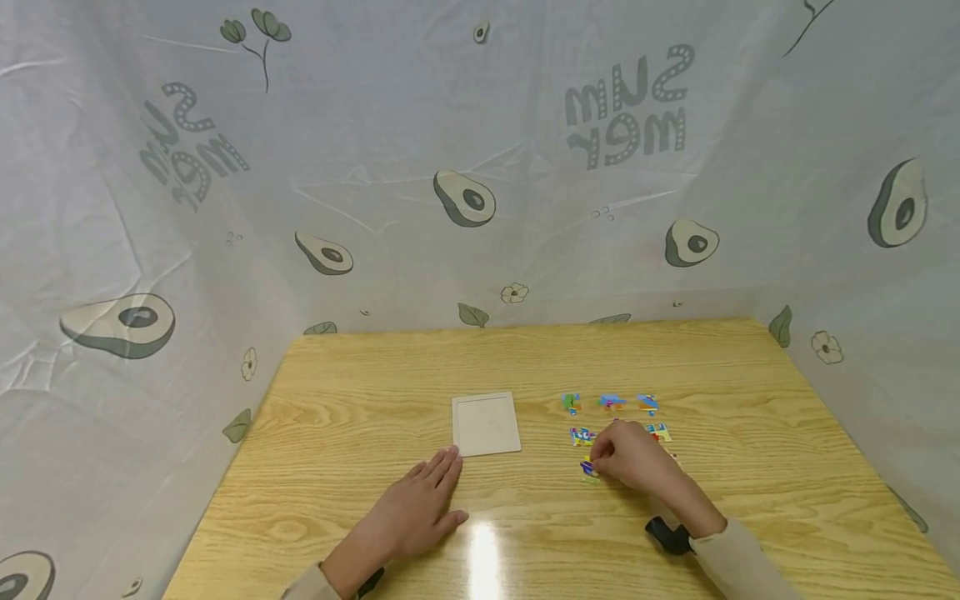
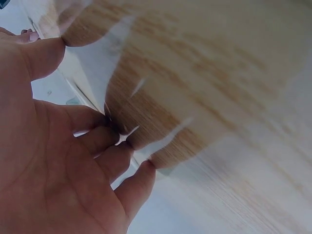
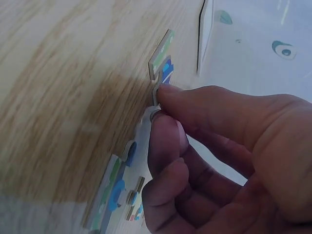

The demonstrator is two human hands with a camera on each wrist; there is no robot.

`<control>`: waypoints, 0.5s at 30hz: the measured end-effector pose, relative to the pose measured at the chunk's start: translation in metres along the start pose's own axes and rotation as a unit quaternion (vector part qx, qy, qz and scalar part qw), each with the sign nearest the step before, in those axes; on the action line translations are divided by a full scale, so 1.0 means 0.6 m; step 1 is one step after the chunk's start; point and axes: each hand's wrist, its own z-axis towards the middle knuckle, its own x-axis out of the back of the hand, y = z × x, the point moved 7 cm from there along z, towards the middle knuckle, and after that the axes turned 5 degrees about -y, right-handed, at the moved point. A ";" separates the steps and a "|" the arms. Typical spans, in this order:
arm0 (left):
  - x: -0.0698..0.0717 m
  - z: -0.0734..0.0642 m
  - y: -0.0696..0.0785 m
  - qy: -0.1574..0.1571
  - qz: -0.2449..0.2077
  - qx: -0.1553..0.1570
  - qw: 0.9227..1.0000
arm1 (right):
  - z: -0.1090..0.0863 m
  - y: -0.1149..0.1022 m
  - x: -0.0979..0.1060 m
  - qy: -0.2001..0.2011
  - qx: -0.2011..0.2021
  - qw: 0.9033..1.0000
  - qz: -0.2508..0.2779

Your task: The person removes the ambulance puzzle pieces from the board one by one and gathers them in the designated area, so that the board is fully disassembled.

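My left hand (image 1: 411,510) lies on the table with its fingers fairly straight. Its fingertips are right at the near-left corner of a pale square tray (image 1: 486,425) with a raised rim. In the left wrist view the fingertips (image 2: 141,180) rest on the glossy wood. Over to the right, my right hand (image 1: 636,457) pinches a colourful jigsaw puzzle piece (image 1: 587,468) between thumb and forefinger, close to the tabletop. The right wrist view shows this blue and green piece (image 3: 166,70) at the thumb tip, partly covered by the fingers.
Beyond the right hand several puzzle pieces lie in rows, among them a green one (image 1: 572,402), a blue one (image 1: 611,402) and a yellow one (image 1: 660,432). The hand hides some of them. A patterned curtain (image 1: 525,250) borders the wooden table (image 1: 360,375).
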 end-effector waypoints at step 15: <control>-0.002 -0.001 0.000 -0.001 -0.005 0.003 1.000 | -0.003 0.000 0.001 0.000 0.018 1.000 -0.019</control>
